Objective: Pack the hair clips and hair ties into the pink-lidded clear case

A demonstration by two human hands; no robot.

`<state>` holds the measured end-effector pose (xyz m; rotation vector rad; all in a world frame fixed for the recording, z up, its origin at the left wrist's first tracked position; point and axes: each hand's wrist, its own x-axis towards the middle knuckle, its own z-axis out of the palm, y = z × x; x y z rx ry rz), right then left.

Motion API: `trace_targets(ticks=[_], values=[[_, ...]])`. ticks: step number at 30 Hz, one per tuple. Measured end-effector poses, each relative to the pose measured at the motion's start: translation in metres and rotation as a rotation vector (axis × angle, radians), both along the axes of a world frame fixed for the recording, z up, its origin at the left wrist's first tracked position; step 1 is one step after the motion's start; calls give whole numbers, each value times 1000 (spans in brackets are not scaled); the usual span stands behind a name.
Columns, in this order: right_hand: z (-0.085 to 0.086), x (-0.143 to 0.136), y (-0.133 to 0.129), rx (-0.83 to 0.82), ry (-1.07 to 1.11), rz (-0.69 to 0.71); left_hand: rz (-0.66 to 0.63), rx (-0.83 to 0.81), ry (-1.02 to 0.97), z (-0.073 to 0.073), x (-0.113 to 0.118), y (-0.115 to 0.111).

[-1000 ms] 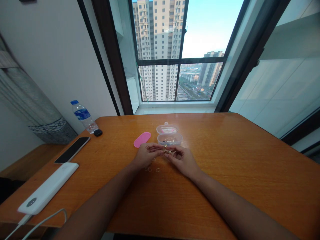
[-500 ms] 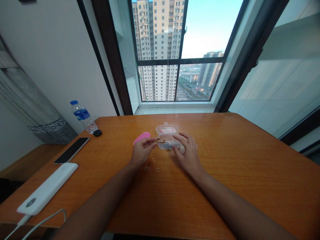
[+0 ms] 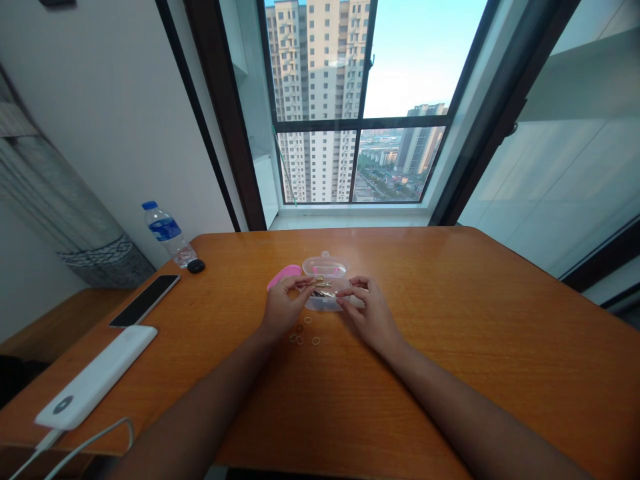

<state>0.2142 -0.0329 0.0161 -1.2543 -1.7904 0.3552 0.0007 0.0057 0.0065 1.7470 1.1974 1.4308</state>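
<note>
A small clear plastic case [image 3: 324,305] stands with its lid [image 3: 325,267] raised at the back, and small gold and dark pieces lie inside. My left hand [image 3: 287,303] pinches a thin gold-coloured metal piece [image 3: 320,283] over the case's left side; its exact kind is too small to tell. At the case's right end, my right hand [image 3: 367,307] has thumb and forefinger closed together. What lies between those fingertips is hidden. A pink oval object [image 3: 284,276] is on the table behind my left hand. Several small rings [image 3: 316,341] lie in front of the case.
Along the left side of the wooden table [image 3: 450,373] are a water bottle [image 3: 169,233], a round black object [image 3: 196,266], a phone [image 3: 145,301] and a long white device [image 3: 97,377] with a cable. A window is beyond the far edge.
The case has shifted left and slightly toward me. My right hand's spread fingers have drawn together at its right end. My left hand stays nearly in place, still pinching the gold piece.
</note>
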Motion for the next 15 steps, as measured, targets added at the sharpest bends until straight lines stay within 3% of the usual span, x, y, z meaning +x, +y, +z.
trace_targets(ticks=[6, 15], values=[[0, -3, -1, -15, 14, 44, 49, 39, 179, 5, -2, -2], [-1, -1, 2, -1, 18, -21, -48, 149, 166, 8, 0, -3]])
